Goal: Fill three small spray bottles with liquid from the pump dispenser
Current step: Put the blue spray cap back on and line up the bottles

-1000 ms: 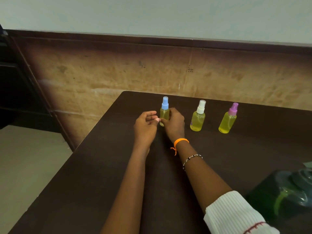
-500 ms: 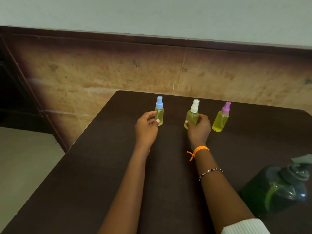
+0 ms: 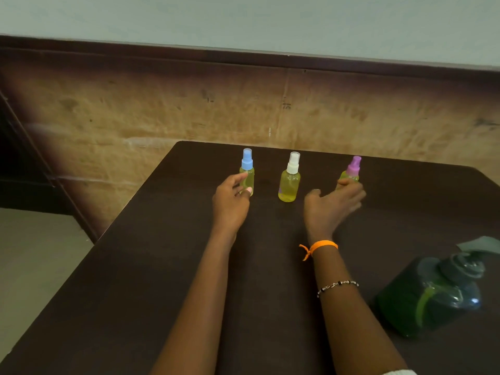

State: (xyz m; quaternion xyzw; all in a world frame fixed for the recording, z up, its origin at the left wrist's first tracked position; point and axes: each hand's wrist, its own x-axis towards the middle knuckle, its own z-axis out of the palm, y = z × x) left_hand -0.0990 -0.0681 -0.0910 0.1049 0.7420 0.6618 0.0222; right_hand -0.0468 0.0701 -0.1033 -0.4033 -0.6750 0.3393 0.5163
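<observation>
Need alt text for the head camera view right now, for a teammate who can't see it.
Three capped spray bottles of yellow liquid stand in a row on a dark table: the left hand holds the blue-capped bottle, the right hand reaches the purple-capped bottle, the white-capped bottle stands free. A green pump dispenser sits near right.

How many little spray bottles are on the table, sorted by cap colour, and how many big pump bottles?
Blue-capped spray bottle: 1
White-capped spray bottle: 1
Purple-capped spray bottle: 1
Green pump dispenser: 1
Total: 4, all standing on the dark table.
</observation>
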